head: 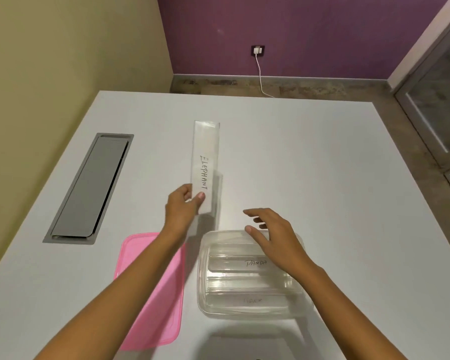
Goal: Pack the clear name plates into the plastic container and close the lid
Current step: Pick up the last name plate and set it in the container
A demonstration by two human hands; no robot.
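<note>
Two name plates (247, 266) already lie in the clear container (203, 276) on the worktop (309, 157). Left hand (179, 209) fingers pinch the ELEPHANT plate (205, 157) beyond it; right hand (273, 235) hovers spread, empty. Best turned crosswise, parallel to the others, then lowered flat; pink lid (151, 281) waits alongside.

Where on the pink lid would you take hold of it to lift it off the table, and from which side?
Grip the pink lid by its left long edge, coming in from the left. It lies flat on the table, so fingers must hook under a rim; the left forearm crosses its right side, and the clear container stands close beside that edge.
</note>
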